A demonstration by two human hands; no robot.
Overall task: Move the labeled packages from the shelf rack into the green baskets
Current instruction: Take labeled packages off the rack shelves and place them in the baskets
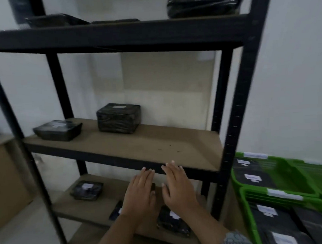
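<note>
Frame soft with motion blur; no label text is legible anywhere.

Black metal shelf rack (237, 91) with brown board shelves. Middle shelf (157, 142): a boxy black-wrapped package (119, 118) toward the back edge, white label on top; a flatter black package (57, 130) at the left end, also labelled. The right half of this board is bare.

Top shelf: two dark wrapped packages, one at the left (56, 20) and one at the right (203, 6), seen only from below and edge-on; no labels visible.

Lower shelf: a small labelled package (86, 190) near its left end. Two more dark packages there are largely hidden behind the hands.

Left hand (141, 193) and right hand (178, 186) are side by side, fingers extended and flat, palms away from the camera, fingertips at the front edge of the middle shelf. Neither holds anything.

Green baskets (253, 193) stand right of the rack, cut off by the frame edge, filled with flat black packages carrying white labels; white tags on the rims, unreadable.
</note>
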